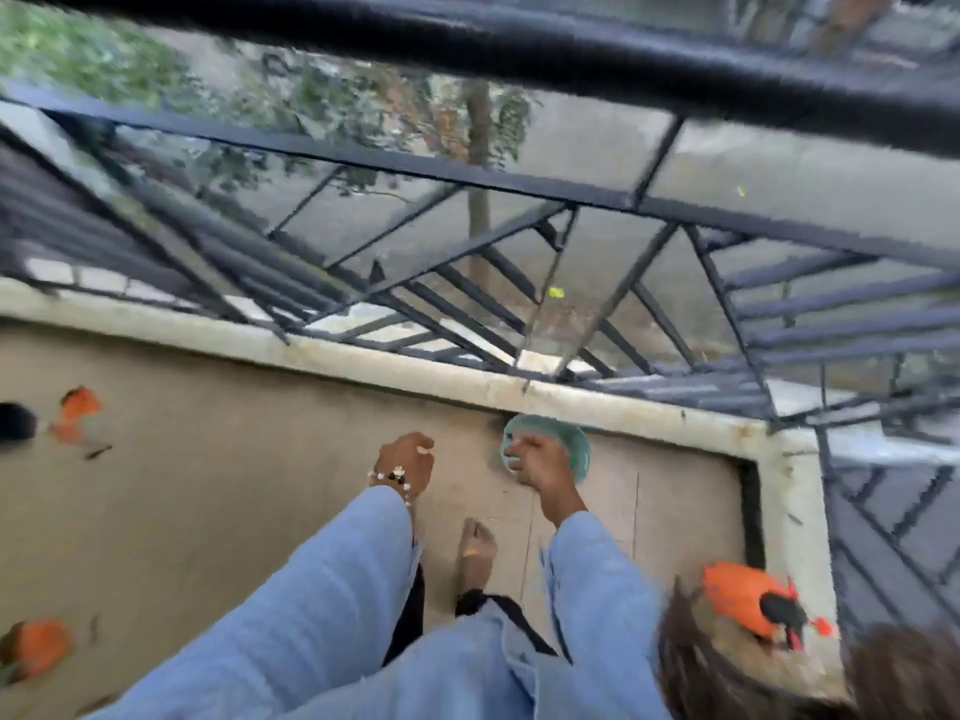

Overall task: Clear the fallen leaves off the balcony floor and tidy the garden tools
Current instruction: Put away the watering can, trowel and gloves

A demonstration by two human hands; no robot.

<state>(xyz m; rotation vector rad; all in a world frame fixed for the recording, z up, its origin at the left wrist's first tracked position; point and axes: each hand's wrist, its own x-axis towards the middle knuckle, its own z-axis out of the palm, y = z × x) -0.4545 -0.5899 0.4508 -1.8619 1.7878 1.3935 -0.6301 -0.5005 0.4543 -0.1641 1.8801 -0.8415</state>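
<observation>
The right hand [540,467] curls around a teal round object [574,449] above the balcony floor [234,485] near the far ledge. The left hand [408,462] is fisted, empty. Orange leaves [78,407] lie at left.

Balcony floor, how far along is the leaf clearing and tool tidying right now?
Done: the floor between the feet and the railing shows little litter. In hand: the right hand grips a green net; the left hand is curled, seemingly empty. Left: a few dark leaves at left, and orange items scattered about, too blurred to identify.
</observation>
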